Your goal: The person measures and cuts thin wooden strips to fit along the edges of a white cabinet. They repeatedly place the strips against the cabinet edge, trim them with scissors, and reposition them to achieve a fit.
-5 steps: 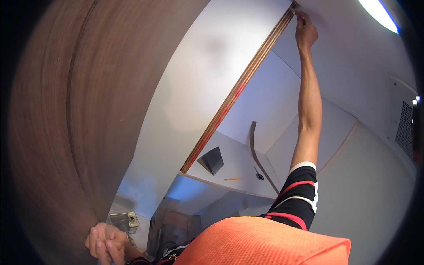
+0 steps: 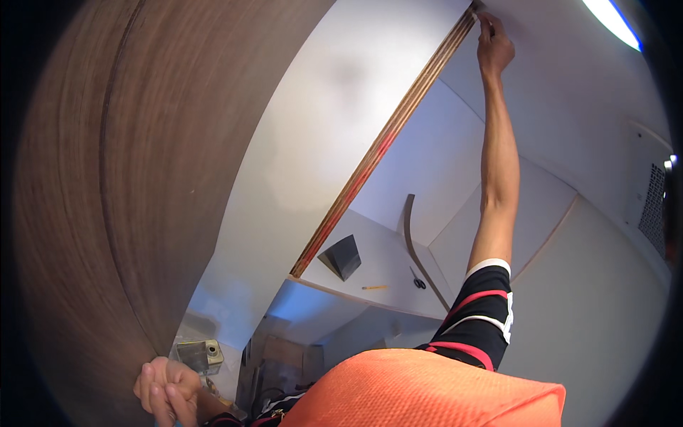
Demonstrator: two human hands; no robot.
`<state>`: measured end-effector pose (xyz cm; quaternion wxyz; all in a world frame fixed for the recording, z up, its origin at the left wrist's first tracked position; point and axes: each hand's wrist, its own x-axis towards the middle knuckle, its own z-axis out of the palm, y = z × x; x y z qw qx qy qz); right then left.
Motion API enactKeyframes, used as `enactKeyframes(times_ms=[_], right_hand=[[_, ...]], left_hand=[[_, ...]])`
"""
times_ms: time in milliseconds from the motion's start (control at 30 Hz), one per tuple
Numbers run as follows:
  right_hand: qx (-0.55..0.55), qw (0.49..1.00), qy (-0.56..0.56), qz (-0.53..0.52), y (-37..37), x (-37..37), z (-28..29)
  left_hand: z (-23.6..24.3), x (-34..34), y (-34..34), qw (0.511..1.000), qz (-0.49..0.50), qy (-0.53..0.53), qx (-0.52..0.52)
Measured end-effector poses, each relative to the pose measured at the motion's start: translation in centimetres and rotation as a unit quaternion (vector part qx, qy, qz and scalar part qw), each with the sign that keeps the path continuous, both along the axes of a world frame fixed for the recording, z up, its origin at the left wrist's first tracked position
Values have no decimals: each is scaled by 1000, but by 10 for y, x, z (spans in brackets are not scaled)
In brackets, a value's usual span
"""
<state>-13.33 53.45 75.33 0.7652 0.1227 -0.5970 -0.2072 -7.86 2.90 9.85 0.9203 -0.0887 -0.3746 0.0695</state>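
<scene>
My right arm reaches up along the bare layered edge (image 2: 384, 139) of a white panel (image 2: 313, 114), which has red marks along its lower half. At the top end of that edge, my right hand (image 2: 496, 48) is closed in a pinch. A small pale bit shows at its fingertips, too small to name. Low on the left, my left hand (image 2: 169, 388) is closed with its fingers curled, beside the brown wood-grain panel (image 2: 163, 156). A trace of blue shows below its fingers, but what it holds is hidden.
Inside the white cabinet, a dark wedge-shaped piece (image 2: 341, 257), a yellow pencil-like stick (image 2: 374, 287), black-handled scissors (image 2: 418, 282) and a curved dark strip (image 2: 409, 228) lie about. A transparent box (image 2: 199, 356) sits near my left hand. A bright lamp (image 2: 613, 23) and a vent (image 2: 651, 203) are overhead.
My left hand has shifted very slightly left and down. My right hand stays at the top of the panel edge, with only a tiny change at its fingertips.
</scene>
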Motion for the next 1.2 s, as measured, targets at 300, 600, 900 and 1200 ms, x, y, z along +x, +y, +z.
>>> enactKeyframes(times_ms=[300, 600, 900, 1200], right_hand=[[31, 995, 46, -78, 17, 6, -10], [3, 995, -24, 95, 3, 8, -10], [52, 992, -53, -105, 4, 1, 17], [114, 985, -73, -109, 16, 23, 14]], left_hand=[[23, 3, 3, 998, 43, -12, 42], [10, 1, 0, 1000, 14, -5, 3], [2, -8, 4, 999, -31, 17, 26], [9, -6, 2, 999, 10, 17, 30]])
